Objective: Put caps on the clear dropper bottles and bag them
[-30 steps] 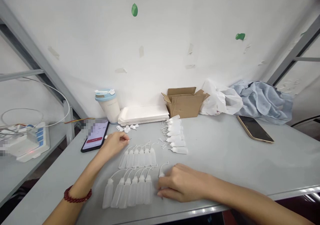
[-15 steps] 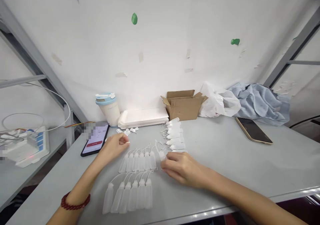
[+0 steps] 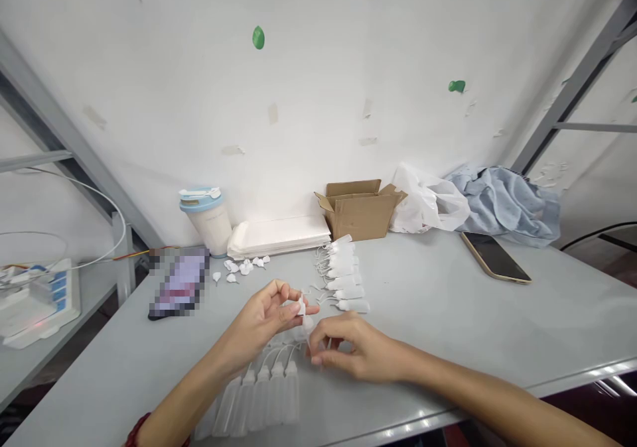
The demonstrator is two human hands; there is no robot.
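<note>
My left hand (image 3: 269, 314) pinches a small white cap (image 3: 301, 307) between thumb and fingers. Right below that cap is the upper end of a small translucent squeeze bottle (image 3: 308, 327), gripped in my right hand (image 3: 358, 349); whether cap and bottle touch I cannot tell. A row of similar bottles (image 3: 271, 397) with thin strap-like tubes lies under and in front of my left hand, partly covered by the forearm. Another column of bottles (image 3: 344, 281) lies beyond my right hand. Loose white caps (image 3: 245, 268) are scattered behind my left hand.
Along the wall stand a lidded cup (image 3: 208, 225), a stack of white sheets or envelopes (image 3: 281, 236), an open cardboard box (image 3: 361, 215), a white plastic bag (image 3: 428, 198) and a blue cloth (image 3: 507, 201). A phone (image 3: 495, 258) lies right, another phone (image 3: 179, 284) left.
My left hand has come right from beside the loose caps, bringing a cap to the bottle. My right hand has shifted slightly left and down with its bottle, and the view has moved a little.
</note>
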